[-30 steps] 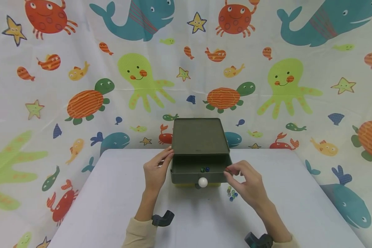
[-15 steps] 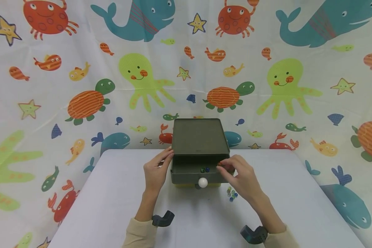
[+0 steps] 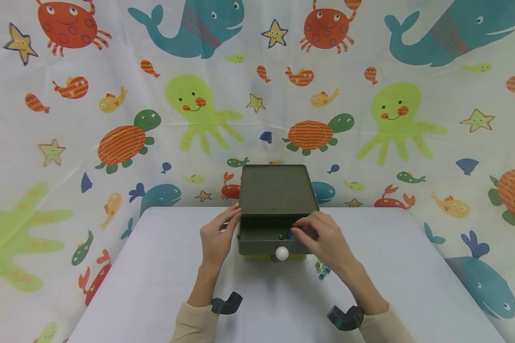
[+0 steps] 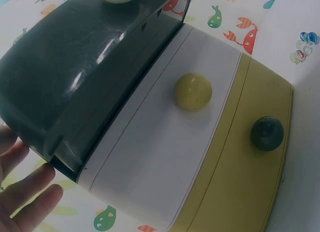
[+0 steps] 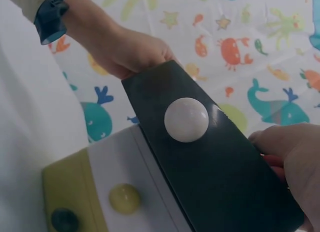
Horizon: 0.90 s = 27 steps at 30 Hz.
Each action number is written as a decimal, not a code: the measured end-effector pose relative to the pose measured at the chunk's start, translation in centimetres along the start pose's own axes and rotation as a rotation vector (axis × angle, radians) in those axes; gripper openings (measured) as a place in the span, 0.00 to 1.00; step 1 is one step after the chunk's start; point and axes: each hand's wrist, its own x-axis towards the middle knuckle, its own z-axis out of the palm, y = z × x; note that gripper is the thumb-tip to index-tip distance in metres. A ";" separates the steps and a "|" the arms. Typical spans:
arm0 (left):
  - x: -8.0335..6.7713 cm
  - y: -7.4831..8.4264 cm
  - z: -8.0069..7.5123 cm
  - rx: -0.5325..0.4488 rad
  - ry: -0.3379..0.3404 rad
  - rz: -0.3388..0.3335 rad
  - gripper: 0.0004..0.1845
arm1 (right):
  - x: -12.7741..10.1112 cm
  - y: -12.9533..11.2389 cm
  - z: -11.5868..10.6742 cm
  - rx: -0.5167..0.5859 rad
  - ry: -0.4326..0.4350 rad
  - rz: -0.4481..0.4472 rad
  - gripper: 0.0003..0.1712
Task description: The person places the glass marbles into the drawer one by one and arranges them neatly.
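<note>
A small drawer cabinet [image 3: 279,190] stands on the table, its dark green top drawer [image 3: 257,247] with a white knob [image 3: 282,253] pulled out. Two marbles [image 3: 284,235] lie inside the drawer. My left hand [image 3: 216,236] rests with straight fingers [image 4: 25,192] against the cabinet's left side. My right hand [image 3: 299,228] hovers over the open drawer and pinches a red marble [image 5: 274,162] in its fingertips. In the wrist views a white drawer with a yellow knob [image 4: 193,91] and a yellow drawer with a dark knob [image 4: 267,133] sit shut below.
Several loose marbles [image 3: 322,270] lie on the white table [image 3: 154,286] just right of the cabinet's front, below my right wrist. A sea-animal patterned cloth [image 3: 111,119] hangs behind and around the table.
My right hand has moved left from the drawer's right corner to above its inside, still pinching the red marble. The left hand and the drawer have stayed put.
</note>
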 end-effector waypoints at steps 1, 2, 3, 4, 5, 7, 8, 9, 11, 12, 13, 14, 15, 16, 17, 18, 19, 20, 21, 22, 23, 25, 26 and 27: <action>0.0 0.0 0.0 0.002 0.000 0.000 0.11 | 0.0 0.0 0.1 0.002 -0.003 -0.005 0.17; 0.0 0.0 0.0 0.003 0.001 0.001 0.11 | 0.0 0.1 0.1 0.005 -0.006 -0.007 0.17; 0.0 0.0 0.0 0.004 0.000 0.002 0.11 | 0.1 0.1 0.2 0.007 -0.011 -0.005 0.16; -0.1 0.0 0.0 0.006 0.000 0.002 0.11 | 0.1 0.1 0.3 0.005 -0.017 -0.003 0.16; -0.1 0.0 0.0 0.005 -0.001 0.002 0.11 | 0.1 0.1 0.3 0.003 -0.022 -0.001 0.16; -0.1 0.0 0.0 0.005 -0.003 0.001 0.11 | 0.1 0.1 0.4 -0.004 -0.033 0.006 0.15; -0.1 0.0 0.0 0.003 -0.005 0.000 0.11 | 0.1 0.1 0.4 -0.011 -0.034 0.007 0.15; -0.1 0.0 0.0 0.000 -0.006 -0.001 0.11 | 0.1 0.1 0.5 -0.017 -0.035 0.007 0.15; -0.1 0.0 0.0 -0.005 -0.008 -0.001 0.11 | 0.1 0.1 0.5 -0.024 -0.035 0.008 0.15; -0.1 0.0 0.0 -0.005 -0.008 -0.001 0.11 | 0.1 0.1 0.5 -0.025 -0.034 0.010 0.15; 0.0 -0.1 0.0 -0.004 -0.008 0.000 0.11 | 0.1 0.1 0.5 -0.024 -0.034 0.013 0.15; 0.0 -0.1 0.0 -0.004 -0.008 0.002 0.11 | 0.1 0.1 0.5 -0.025 -0.033 0.015 0.15; 0.0 -0.1 0.0 -0.002 -0.007 0.004 0.11 | 0.1 0.2 0.5 -0.025 -0.033 0.017 0.14; 0.0 -0.1 0.0 -0.001 -0.006 0.005 0.11 | 0.1 0.2 0.4 -0.024 -0.033 0.021 0.14; 0.0 -0.1 0.0 0.000 -0.006 0.008 0.11 | 0.1 0.2 0.4 -0.024 -0.034 0.025 0.14; 0.0 -0.1 0.0 0.003 -0.005 0.010 0.11 | 0.1 0.2 0.3 -0.025 -0.032 0.028 0.13; 0.0 -0.1 0.0 0.003 -0.005 0.011 0.11 | 0.1 0.1 0.3 -0.027 -0.031 0.034 0.13; 0.0 -0.1 0.0 0.004 -0.006 0.013 0.11 | 0.1 0.1 0.2 -0.028 -0.030 0.039 0.13; 0.0 -0.1 -0.1 0.006 -0.007 0.012 0.11 | 0.1 0.1 0.1 -0.028 -0.028 0.043 0.13; 0.0 -0.1 -0.1 0.007 -0.007 0.012 0.11 | 0.1 0.0 0.0 -0.029 -0.027 0.048 0.13; 0.0 -0.1 -0.1 0.008 -0.007 0.013 0.11 | 0.1 0.0 0.0 -0.030 -0.025 0.051 0.13; 0.0 0.0 -0.1 0.008 -0.006 0.013 0.11 | 0.1 -0.1 -0.2 -0.032 -0.021 0.053 0.13; 0.0 0.0 -0.1 0.009 -0.006 0.013 0.11 | 0.0 -0.1 -0.3 -0.032 -0.020 0.057 0.14; 0.0 0.0 -0.1 0.008 -0.006 0.012 0.11 | 0.0 -0.1 -0.4 -0.032 -0.018 0.059 0.14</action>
